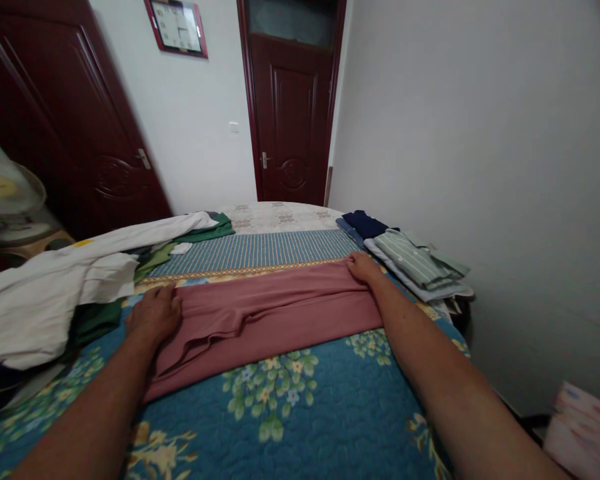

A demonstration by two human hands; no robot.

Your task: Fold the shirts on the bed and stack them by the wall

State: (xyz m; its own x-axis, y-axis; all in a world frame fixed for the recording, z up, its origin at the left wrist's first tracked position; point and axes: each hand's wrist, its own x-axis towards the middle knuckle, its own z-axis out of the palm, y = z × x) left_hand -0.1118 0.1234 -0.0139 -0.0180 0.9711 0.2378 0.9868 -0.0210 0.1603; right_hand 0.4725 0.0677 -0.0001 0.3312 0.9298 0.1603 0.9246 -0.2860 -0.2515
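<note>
Across the middle of the bed (260,219), a dusty pink garment (290,300) is lying stretched sideways on the blue floral quilt (350,427), folded long and pretty flat apart from some loose creases around its left half. Both hands are touching it, one per end. The left hand (154,313) is resting palm down at the end nearer the bed's left edge, its fingers slightly bent over the fabric; honestly can't tell whether it's gripping anything or just pressing. The right hand (364,268) is closing its fingers on the far corner at the other end, so that one's basically pinching the cloth, with the forearm passing over the garment's right end. Along the bed's right edge, just past that hand, a folded green striped shirt (410,257) is sitting on top of a little stack, and a navy folded piece (365,223) is lying just behind it, closer to the far edge. Over toward the left edge it's messier: a big off-white garment (25,313) is sprawling in a loose heap, a dark green piece (100,323) is poking out from under it near the left hand, and a brighter green one (210,229) is lying further up towards the far edge. Beyond the left side a fan (5,187) is standing, and past the far edge a dark red door (295,113) is showing, closed.
</note>
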